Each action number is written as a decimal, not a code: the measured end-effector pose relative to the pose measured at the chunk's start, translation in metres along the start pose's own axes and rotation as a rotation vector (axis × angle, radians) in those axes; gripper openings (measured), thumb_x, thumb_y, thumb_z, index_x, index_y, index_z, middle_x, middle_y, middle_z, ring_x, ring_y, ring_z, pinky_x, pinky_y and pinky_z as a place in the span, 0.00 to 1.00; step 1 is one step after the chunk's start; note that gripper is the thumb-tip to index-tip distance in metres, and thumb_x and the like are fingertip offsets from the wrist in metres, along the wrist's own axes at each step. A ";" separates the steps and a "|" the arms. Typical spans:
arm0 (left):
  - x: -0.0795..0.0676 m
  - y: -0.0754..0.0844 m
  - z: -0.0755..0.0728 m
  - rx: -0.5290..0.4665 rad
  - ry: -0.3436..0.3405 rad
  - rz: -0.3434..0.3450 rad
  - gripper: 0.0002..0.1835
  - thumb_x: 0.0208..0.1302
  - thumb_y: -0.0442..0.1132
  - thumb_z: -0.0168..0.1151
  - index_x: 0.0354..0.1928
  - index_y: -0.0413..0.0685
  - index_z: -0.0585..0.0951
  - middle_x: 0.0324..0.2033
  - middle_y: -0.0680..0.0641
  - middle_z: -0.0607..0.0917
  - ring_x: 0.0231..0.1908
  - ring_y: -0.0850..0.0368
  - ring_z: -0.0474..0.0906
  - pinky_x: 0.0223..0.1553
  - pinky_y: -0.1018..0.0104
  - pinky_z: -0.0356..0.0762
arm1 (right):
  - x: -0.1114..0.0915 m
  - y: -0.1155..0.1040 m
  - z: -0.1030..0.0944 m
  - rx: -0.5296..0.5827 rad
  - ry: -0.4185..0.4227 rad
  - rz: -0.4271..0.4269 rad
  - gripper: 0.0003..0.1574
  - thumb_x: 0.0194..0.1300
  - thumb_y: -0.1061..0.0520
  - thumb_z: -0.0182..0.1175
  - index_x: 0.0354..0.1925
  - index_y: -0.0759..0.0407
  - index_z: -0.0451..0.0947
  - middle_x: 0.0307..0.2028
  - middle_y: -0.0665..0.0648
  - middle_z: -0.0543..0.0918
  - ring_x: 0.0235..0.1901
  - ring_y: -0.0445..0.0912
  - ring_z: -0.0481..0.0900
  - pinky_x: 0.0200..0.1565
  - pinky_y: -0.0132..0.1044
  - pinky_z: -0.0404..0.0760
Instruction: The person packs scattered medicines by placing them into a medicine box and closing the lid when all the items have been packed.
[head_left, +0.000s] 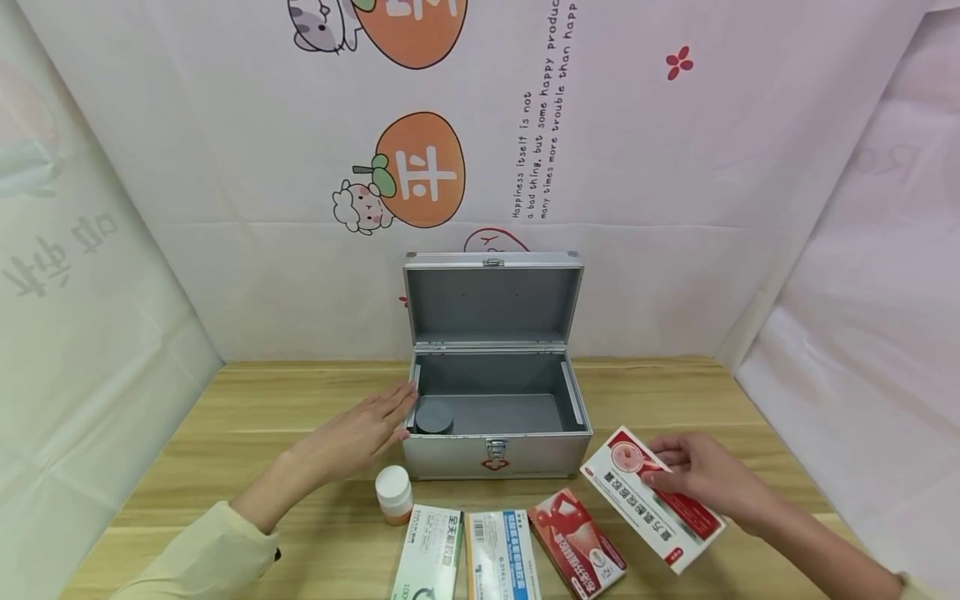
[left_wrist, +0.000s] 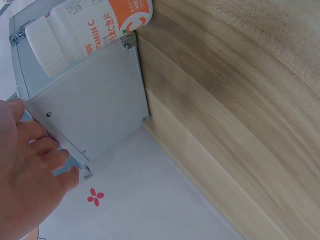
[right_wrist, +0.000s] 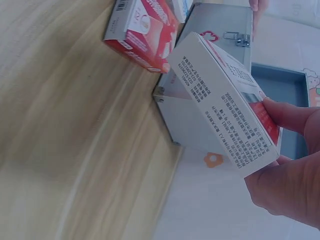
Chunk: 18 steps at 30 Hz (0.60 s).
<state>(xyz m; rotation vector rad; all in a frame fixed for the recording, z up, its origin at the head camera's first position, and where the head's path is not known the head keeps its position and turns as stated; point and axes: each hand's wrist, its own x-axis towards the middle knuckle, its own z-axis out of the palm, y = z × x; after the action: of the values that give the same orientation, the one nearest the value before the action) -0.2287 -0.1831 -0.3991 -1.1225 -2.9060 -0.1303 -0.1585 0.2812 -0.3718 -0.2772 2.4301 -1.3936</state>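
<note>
A silver metal case (head_left: 457, 457) stands with its lid (head_left: 495, 304) raised. Inside, at its left front corner, is a round grey-topped item (head_left: 434, 417). My left hand (head_left: 358, 437) rests along the case's left rim with fingers extended, and it carries nothing. In the left wrist view those fingers (left_wrist: 47, 150) lie at the top edge of the case's side (left_wrist: 92, 107). My right hand (head_left: 708, 477) pinches a red-and-white medicine box (head_left: 648, 500), thumb on the printed face. The right wrist view shows this box (right_wrist: 225, 107) tilted above the wooden table, in front of the case.
Before the case on the table (head_left: 300, 550) stand or lie a white-capped vitamin C bottle (head_left: 393, 493), a pale green medicine box (head_left: 429, 550), a blue-and-white one (head_left: 501, 554) and a red one (head_left: 576, 546). A printed white cloth (head_left: 637, 208) hangs behind the table.
</note>
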 end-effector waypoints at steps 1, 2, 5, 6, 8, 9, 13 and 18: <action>0.000 0.000 0.000 -0.001 0.000 0.000 0.33 0.80 0.52 0.42 0.76 0.37 0.56 0.77 0.38 0.54 0.77 0.41 0.52 0.74 0.43 0.57 | 0.001 -0.002 0.000 -0.004 0.001 -0.003 0.31 0.63 0.64 0.64 0.57 0.85 0.69 0.39 0.64 0.87 0.31 0.44 0.86 0.31 0.37 0.87; 0.000 0.000 0.000 -0.002 0.000 0.001 0.33 0.80 0.52 0.42 0.76 0.37 0.56 0.77 0.38 0.54 0.77 0.41 0.52 0.74 0.43 0.57 | 0.002 -0.004 0.000 -0.009 0.003 -0.006 0.31 0.63 0.63 0.64 0.57 0.85 0.69 0.39 0.64 0.87 0.31 0.44 0.86 0.31 0.37 0.87; 0.000 -0.001 0.001 -0.003 -0.001 -0.001 0.33 0.80 0.52 0.42 0.76 0.38 0.56 0.78 0.38 0.54 0.77 0.42 0.51 0.75 0.44 0.57 | 0.004 -0.009 0.000 -0.023 0.002 -0.009 0.33 0.64 0.63 0.64 0.59 0.85 0.68 0.40 0.64 0.88 0.32 0.44 0.87 0.31 0.37 0.87; 0.000 -0.001 0.001 -0.004 -0.001 -0.001 0.33 0.80 0.52 0.41 0.76 0.38 0.56 0.78 0.38 0.54 0.77 0.42 0.51 0.75 0.43 0.57 | 0.005 -0.010 0.001 -0.030 0.003 -0.009 0.34 0.64 0.63 0.64 0.59 0.85 0.67 0.40 0.64 0.88 0.32 0.45 0.87 0.31 0.37 0.87; 0.000 -0.001 0.001 -0.005 -0.001 -0.001 0.33 0.80 0.53 0.41 0.76 0.37 0.57 0.78 0.38 0.53 0.77 0.42 0.51 0.75 0.43 0.57 | 0.006 -0.014 0.001 -0.041 -0.001 -0.008 0.34 0.64 0.62 0.64 0.60 0.85 0.67 0.40 0.63 0.88 0.33 0.45 0.87 0.31 0.37 0.87; 0.000 -0.001 0.001 -0.005 -0.002 -0.001 0.34 0.80 0.53 0.41 0.76 0.38 0.57 0.78 0.38 0.53 0.77 0.42 0.51 0.75 0.44 0.57 | 0.006 -0.015 0.001 -0.047 -0.001 -0.009 0.35 0.64 0.62 0.65 0.60 0.85 0.67 0.40 0.63 0.88 0.33 0.46 0.87 0.31 0.36 0.87; 0.000 -0.002 0.001 -0.005 0.000 0.001 0.34 0.80 0.53 0.41 0.76 0.38 0.56 0.78 0.38 0.54 0.77 0.42 0.52 0.75 0.44 0.57 | 0.010 -0.022 0.002 -0.063 -0.011 -0.022 0.29 0.64 0.62 0.65 0.57 0.82 0.71 0.39 0.63 0.88 0.33 0.46 0.86 0.32 0.36 0.87; 0.000 -0.002 0.001 -0.012 -0.006 -0.003 0.33 0.80 0.52 0.42 0.77 0.38 0.56 0.78 0.38 0.54 0.77 0.42 0.51 0.75 0.44 0.57 | 0.014 -0.029 0.002 -0.085 -0.013 -0.041 0.24 0.63 0.62 0.65 0.52 0.79 0.75 0.36 0.61 0.87 0.31 0.45 0.86 0.31 0.35 0.86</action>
<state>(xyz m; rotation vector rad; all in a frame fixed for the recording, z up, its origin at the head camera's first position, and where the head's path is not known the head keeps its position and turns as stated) -0.2298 -0.1840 -0.4001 -1.1217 -2.9165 -0.1453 -0.1709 0.2603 -0.3499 -0.3578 2.4898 -1.3031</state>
